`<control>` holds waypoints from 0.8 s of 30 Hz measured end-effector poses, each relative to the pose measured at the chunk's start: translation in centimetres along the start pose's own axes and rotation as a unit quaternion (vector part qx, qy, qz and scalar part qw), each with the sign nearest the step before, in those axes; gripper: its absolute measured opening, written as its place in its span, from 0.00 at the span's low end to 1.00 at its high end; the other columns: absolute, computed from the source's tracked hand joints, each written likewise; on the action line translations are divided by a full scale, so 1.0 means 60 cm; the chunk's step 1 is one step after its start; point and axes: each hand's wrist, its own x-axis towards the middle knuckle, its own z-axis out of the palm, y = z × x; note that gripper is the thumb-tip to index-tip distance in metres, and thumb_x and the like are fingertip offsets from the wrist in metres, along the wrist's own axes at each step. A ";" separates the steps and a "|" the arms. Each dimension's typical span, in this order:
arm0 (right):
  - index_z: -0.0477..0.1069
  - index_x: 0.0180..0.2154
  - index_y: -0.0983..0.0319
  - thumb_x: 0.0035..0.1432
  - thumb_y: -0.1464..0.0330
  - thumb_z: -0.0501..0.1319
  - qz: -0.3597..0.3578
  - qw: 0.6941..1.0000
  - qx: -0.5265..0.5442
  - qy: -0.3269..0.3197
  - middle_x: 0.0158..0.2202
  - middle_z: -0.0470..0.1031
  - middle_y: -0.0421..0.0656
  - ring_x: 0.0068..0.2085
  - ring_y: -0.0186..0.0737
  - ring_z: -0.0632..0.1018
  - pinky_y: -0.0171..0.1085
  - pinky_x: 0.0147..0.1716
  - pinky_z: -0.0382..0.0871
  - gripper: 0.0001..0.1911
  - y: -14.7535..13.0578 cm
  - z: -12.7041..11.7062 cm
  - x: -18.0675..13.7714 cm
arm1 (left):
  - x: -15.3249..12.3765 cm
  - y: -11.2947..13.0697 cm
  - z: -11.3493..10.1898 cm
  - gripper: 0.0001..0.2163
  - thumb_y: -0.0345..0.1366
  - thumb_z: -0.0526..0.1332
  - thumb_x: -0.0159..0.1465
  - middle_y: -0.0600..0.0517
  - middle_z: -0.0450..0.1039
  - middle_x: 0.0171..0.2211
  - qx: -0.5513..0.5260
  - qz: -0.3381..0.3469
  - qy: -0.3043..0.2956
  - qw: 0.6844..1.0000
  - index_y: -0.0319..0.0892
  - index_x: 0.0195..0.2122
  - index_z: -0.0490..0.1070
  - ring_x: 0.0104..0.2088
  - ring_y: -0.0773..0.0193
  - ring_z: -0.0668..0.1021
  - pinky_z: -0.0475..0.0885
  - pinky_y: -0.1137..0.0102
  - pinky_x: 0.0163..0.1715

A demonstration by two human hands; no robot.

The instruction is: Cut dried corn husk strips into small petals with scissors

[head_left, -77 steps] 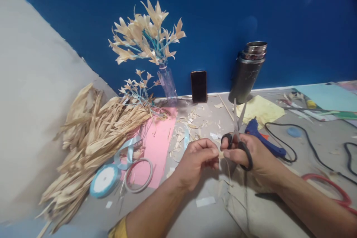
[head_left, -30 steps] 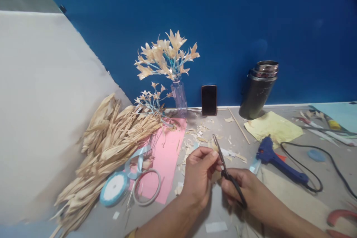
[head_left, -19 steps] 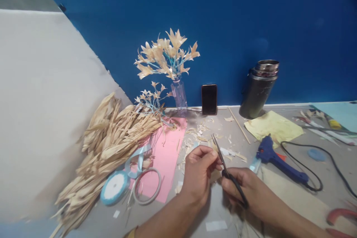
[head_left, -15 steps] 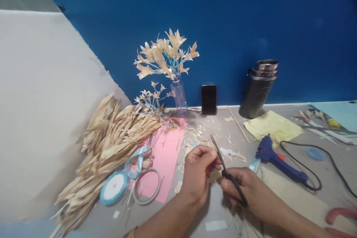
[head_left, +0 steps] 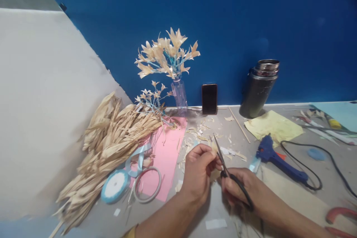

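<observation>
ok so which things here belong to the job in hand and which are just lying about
Seem part of it:
scissors, in the right hand
pale piece, at the fingertips of the left hand

Seem just lying about for now, no hand on them:
glue gun
ribbon spool
phone
flask

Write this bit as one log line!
Left hand: pinching pale piece; right hand: holding scissors, blades parted; glue gun: lying on table

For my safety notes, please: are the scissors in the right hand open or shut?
Slightly open: the scissors in the right hand have their blades parted, with a narrow gap between the tips.
</observation>
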 end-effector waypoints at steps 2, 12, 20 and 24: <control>0.61 0.22 0.60 0.49 0.37 0.59 0.006 1.000 0.000 0.004 0.20 0.65 0.38 0.22 0.33 0.66 0.33 0.22 0.60 0.33 0.002 0.000 0.000 | 0.000 0.000 0.000 0.07 0.32 0.65 0.53 0.54 0.71 0.20 0.003 0.002 0.000 1.000 0.41 0.24 0.67 0.21 0.68 0.72 0.66 0.73 0.27; 0.61 0.22 0.60 0.45 0.38 0.63 0.030 0.998 0.054 0.002 0.17 0.62 0.35 0.19 0.30 0.63 0.32 0.19 0.57 0.32 0.013 0.003 0.002 | 0.000 0.001 -0.003 0.07 0.31 0.66 0.51 0.54 0.71 0.20 -0.010 -0.001 -0.006 1.000 0.41 0.24 0.67 0.22 0.67 0.72 0.66 0.72 0.28; 0.61 0.22 0.60 0.49 0.37 0.60 0.014 1.000 0.009 -0.004 0.19 0.65 0.37 0.20 0.31 0.64 0.32 0.21 0.57 0.32 0.006 0.001 -0.002 | 0.001 0.000 -0.003 0.07 0.32 0.66 0.51 0.54 0.71 0.19 -0.004 0.002 -0.013 1.000 0.41 0.24 0.67 0.22 0.68 0.72 0.66 0.72 0.28; 0.61 0.22 0.60 0.48 0.37 0.61 0.033 0.999 0.017 0.005 0.18 0.65 0.37 0.20 0.30 0.63 0.32 0.20 0.56 0.33 0.007 0.002 -0.001 | 0.000 0.001 -0.003 0.06 0.32 0.65 0.52 0.54 0.71 0.20 0.002 -0.005 -0.008 1.000 0.41 0.24 0.67 0.21 0.68 0.72 0.66 0.72 0.28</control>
